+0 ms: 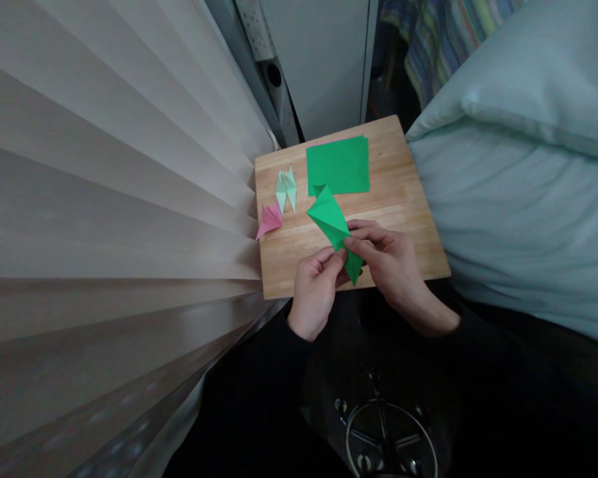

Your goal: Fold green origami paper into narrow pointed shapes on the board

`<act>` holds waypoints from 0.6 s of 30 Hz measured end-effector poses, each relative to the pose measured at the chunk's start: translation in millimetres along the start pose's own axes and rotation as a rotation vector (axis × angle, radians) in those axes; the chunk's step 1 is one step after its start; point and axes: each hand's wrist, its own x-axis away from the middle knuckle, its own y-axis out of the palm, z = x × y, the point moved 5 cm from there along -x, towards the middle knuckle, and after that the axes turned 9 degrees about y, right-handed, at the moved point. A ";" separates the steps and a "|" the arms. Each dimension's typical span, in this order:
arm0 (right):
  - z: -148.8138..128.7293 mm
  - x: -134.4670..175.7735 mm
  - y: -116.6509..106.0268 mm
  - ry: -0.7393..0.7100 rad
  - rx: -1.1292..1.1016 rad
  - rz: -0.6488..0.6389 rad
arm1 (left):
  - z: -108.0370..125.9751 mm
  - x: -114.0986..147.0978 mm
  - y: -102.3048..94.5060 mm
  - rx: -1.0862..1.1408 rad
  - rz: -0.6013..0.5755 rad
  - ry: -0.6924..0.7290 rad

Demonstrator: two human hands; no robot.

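Observation:
A partly folded sheet of green origami paper (329,218) is held tilted over the near part of a small wooden table (398,199). My left hand (316,289) pinches its lower left edge between thumb and fingers. From the other side, my right hand (386,255) grips the same paper, thumb on top and fingers partly hidden beneath. Its pointed lower end shows between the hands. Behind it lies a stack of flat green paper (341,162). Pale green folded paper (286,187) and a pink folded paper piece (270,219) rest at the table's left side.
A pleated curtain (129,199) hangs along the left, touching the table's side. Pale bedding (518,212) bulges up on the right. A light cabinet (319,60) stands beyond the far edge. Below is a wheeled chair base (389,438).

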 end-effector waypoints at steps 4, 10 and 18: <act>-1.6 1.1 0.2 -0.006 0.024 0.003 | -0.4 -0.5 0.6 -0.004 -0.005 0.012; -1.5 -0.8 -0.7 -0.032 0.076 0.003 | 1.4 -3.2 -5.0 -0.170 0.014 0.083; -1.7 0.1 0.5 -0.062 0.093 -0.015 | 3.4 -3.4 -6.9 -0.180 0.009 0.092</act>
